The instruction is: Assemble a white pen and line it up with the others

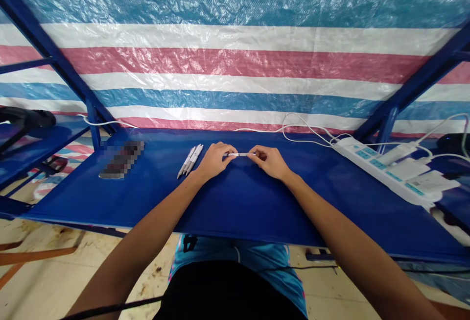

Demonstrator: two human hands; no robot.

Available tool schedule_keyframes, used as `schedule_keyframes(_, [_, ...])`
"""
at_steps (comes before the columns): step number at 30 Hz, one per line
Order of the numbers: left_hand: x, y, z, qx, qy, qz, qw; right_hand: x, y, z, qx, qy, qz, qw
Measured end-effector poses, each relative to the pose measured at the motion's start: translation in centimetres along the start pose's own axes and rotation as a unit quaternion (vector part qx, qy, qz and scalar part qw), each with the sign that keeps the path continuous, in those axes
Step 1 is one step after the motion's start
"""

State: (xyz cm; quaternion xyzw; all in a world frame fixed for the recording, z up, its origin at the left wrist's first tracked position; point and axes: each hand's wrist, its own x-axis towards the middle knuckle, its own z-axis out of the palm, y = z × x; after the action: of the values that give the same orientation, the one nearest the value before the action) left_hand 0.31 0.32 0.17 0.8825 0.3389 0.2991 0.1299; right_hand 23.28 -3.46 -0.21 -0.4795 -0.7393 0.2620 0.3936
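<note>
Left hand (216,160), right hand (269,161) grip opposite ends of apparent white pen (238,154), lying crosswise between them.

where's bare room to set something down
The widest bare patch of the blue tabletop runs in front of the left hand and right hand, up to the near edge. A narrower one lies between the blurred flat object and the white pens. Crowded: the power strip and plugs at right.
</note>
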Motion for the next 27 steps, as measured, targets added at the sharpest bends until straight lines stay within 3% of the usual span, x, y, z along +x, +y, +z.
schedule_keyframes(20, [-0.01,0.04,0.09,0.004,-0.003,0.004,1.0,0.0,-0.68,-0.37,-0.012,-0.033,0.003,0.999])
schedule_keyframes(27, [0.05,0.0,-0.01,-0.001,-0.008,0.003,1.0,-0.06,-0.2,-0.17,0.01,-0.005,0.011,1.0])
